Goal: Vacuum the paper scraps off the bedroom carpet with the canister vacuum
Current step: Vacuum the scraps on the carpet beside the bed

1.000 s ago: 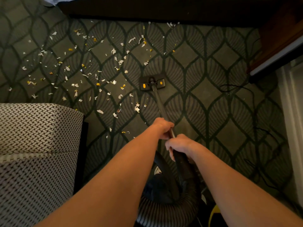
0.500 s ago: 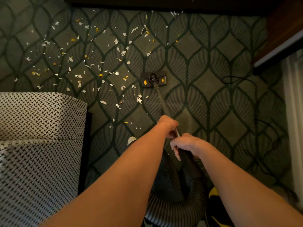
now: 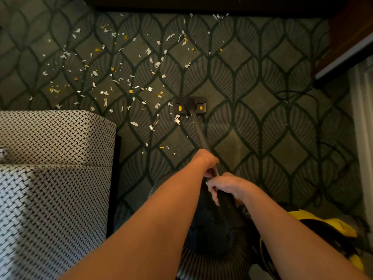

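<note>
1. A dark green carpet [image 3: 282, 63] with a leaf-and-diamond pattern covers the floor. Dark furniture [image 3: 201, 5] runs along the top edge, and a wooden piece [image 3: 351, 37] stands in the upper right corner.
2. A seat in black-and-white woven fabric [image 3: 50, 178] fills the lower left.
3. The canister vacuum [image 3: 323, 225], yellow and black, lies at the lower right. Its ribbed hose [image 3: 201, 265] curves across the bottom centre.
4. The wand [image 3: 198, 132] runs lengthwise from the lower centre up and slightly left. It points at the floor head [image 3: 190, 106], which sits flat on the carpet just above mid-frame.
5. The left grip [image 3: 205, 160] is wrapped round the wand. The right grip [image 3: 228, 184] clasps the black handle just below it.
6. White and yellow paper scraps [image 3: 105, 92] are strewn across the upper left and centre of the carpet. Some lie just beside the floor head's left edge.
</note>
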### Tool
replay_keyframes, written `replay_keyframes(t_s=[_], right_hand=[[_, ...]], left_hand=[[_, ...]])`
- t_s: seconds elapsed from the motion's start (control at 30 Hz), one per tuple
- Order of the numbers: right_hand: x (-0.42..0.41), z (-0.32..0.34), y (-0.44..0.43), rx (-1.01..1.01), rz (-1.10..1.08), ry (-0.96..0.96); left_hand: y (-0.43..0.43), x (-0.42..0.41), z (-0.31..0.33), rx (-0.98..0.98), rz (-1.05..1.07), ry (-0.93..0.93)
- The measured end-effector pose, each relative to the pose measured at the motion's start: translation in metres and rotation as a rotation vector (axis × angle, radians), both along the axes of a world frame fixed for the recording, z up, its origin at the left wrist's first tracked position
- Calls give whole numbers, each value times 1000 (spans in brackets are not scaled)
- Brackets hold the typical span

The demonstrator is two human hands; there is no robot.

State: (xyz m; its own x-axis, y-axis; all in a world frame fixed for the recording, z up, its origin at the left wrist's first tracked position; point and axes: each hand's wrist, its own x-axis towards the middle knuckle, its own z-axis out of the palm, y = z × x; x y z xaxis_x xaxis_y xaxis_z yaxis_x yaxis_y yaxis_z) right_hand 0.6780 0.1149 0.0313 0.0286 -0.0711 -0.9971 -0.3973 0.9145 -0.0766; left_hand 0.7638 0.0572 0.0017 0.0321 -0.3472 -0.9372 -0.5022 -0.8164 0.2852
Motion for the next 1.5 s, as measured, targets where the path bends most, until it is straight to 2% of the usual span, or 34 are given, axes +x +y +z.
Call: replay_keyframes(t_s=[0.23,0.73,1.0,1.27,1.5], right_hand=[[46,10,22,39,-131,-51],[126,14,86,33,-206,-61],[121,25,106,31,-134,-3],[81,33,119,44,-8,3],[57,32,135,-87,-32,63]], left_hand=[[16,43,9,10,-138,-23],[72,118,6,24,-243,8],[95,112,12,61,-243,2],[116,79,21,140,-210,13],[133,58,12,54,-71,97]])
